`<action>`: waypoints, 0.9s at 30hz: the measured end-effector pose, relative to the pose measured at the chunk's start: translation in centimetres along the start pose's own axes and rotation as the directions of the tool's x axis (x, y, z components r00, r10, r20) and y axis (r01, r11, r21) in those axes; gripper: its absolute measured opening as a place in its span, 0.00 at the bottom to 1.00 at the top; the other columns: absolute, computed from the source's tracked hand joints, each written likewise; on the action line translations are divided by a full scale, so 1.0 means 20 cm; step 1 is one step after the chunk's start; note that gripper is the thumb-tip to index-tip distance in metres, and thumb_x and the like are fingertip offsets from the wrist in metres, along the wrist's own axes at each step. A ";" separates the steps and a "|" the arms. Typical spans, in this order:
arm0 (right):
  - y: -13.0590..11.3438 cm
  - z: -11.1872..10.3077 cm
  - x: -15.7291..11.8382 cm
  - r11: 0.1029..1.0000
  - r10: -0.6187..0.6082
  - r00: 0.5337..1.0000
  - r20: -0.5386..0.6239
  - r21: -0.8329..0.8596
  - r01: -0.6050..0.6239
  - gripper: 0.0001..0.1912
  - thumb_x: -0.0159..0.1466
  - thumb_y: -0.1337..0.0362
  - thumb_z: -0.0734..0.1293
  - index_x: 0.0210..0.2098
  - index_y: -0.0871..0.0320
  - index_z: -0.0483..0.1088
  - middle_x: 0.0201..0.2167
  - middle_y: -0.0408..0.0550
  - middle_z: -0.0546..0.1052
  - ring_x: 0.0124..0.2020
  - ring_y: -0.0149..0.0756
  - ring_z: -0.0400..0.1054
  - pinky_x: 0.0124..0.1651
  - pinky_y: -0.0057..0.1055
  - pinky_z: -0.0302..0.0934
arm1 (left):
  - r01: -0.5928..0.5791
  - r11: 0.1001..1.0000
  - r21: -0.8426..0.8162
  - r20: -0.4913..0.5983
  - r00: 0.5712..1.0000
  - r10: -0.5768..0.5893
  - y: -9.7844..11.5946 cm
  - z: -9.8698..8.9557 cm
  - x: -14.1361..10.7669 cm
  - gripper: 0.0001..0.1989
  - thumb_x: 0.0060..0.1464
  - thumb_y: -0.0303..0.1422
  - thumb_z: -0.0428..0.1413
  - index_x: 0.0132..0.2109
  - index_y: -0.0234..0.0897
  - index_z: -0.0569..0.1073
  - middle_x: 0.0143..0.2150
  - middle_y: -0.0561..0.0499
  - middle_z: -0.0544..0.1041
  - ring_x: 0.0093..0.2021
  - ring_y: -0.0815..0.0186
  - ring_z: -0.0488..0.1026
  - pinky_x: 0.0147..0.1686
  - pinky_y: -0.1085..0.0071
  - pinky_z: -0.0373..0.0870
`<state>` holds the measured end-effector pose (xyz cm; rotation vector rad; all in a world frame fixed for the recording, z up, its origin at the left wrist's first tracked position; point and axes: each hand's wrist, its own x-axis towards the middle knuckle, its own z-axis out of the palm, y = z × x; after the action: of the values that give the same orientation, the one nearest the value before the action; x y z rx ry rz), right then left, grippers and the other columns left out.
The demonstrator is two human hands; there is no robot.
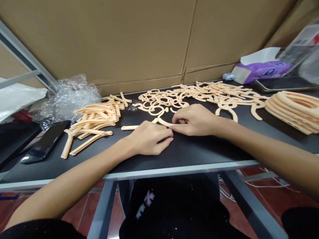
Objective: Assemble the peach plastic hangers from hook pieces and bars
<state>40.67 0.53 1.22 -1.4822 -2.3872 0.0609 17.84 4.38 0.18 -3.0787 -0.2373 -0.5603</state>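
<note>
My left hand (152, 137) is closed at the middle of the black table, fingertips together and pointing right. A straight peach plastic arm (129, 127) sticks out to the left from under it. My right hand (195, 119) pinches the end of a curved peach plastic hook (163, 122), and its fingertips touch those of my left hand. The hook's other end runs behind my left hand, where the joint with the arm is partly hidden. Just behind both hands lies a spread of loose curved hooks (161, 99).
Left are a pile of peach arms (97, 114), a black phone (47, 141) and crumpled clear plastic wrap (72, 96). Right stand stacked peach frames (294, 111), a purple tissue pack (264, 70) and another phone (286, 83). A cardboard wall (139, 39) closes off the back.
</note>
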 end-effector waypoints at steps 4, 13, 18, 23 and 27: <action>0.02 0.02 0.01 0.988 0.123 0.987 -0.105 -0.076 -0.131 0.16 0.67 0.54 0.67 0.29 0.58 0.76 0.28 0.47 0.78 0.31 0.36 0.68 0.34 0.33 0.50 | -0.004 1.000 -0.025 0.013 1.000 0.004 0.00 0.00 0.00 0.13 0.68 0.32 0.51 0.41 0.35 0.79 0.31 0.52 0.80 0.29 0.67 0.75 0.30 0.69 0.64; 0.00 -0.02 0.02 0.956 0.196 0.959 -0.203 -0.180 -0.233 0.17 0.69 0.54 0.65 0.30 0.57 0.77 0.29 0.49 0.80 0.33 0.41 0.72 0.35 0.35 0.52 | 0.010 0.998 -0.070 0.013 1.000 -0.009 0.00 -0.01 0.00 0.12 0.67 0.32 0.51 0.41 0.35 0.79 0.32 0.51 0.80 0.29 0.67 0.75 0.30 0.70 0.64; 0.10 -0.19 0.00 0.831 0.426 0.853 -0.301 -0.244 -0.501 0.15 0.69 0.57 0.63 0.37 0.55 0.79 0.35 0.54 0.82 0.39 0.49 0.74 0.39 0.39 0.57 | 0.002 0.996 -0.090 -0.003 1.000 -0.003 0.00 -0.01 0.00 0.12 0.67 0.31 0.51 0.40 0.34 0.79 0.31 0.51 0.80 0.28 0.67 0.74 0.29 0.70 0.65; 0.30 -0.32 -0.05 0.623 0.659 0.702 -0.271 -0.327 -0.711 0.16 0.66 0.61 0.64 0.46 0.55 0.81 0.46 0.58 0.82 0.48 0.56 0.73 0.44 0.44 0.59 | -0.018 0.996 -0.085 -0.022 1.000 0.016 0.00 0.00 0.00 0.13 0.68 0.32 0.51 0.39 0.34 0.79 0.32 0.50 0.81 0.29 0.66 0.76 0.30 0.70 0.66; 0.38 -0.34 -0.07 0.584 0.703 0.687 -0.182 -0.403 -0.705 0.16 0.63 0.64 0.66 0.47 0.52 0.82 0.47 0.59 0.82 0.48 0.54 0.72 0.42 0.44 0.58 | -0.018 0.997 -0.079 -0.019 1.000 0.016 0.00 0.00 0.00 0.13 0.68 0.32 0.50 0.39 0.35 0.79 0.31 0.51 0.81 0.29 0.67 0.75 0.29 0.70 0.65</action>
<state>49.87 1.85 5.63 -2.5775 -1.6878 -0.3307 17.86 4.48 0.22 -3.1466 -0.1932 -0.6120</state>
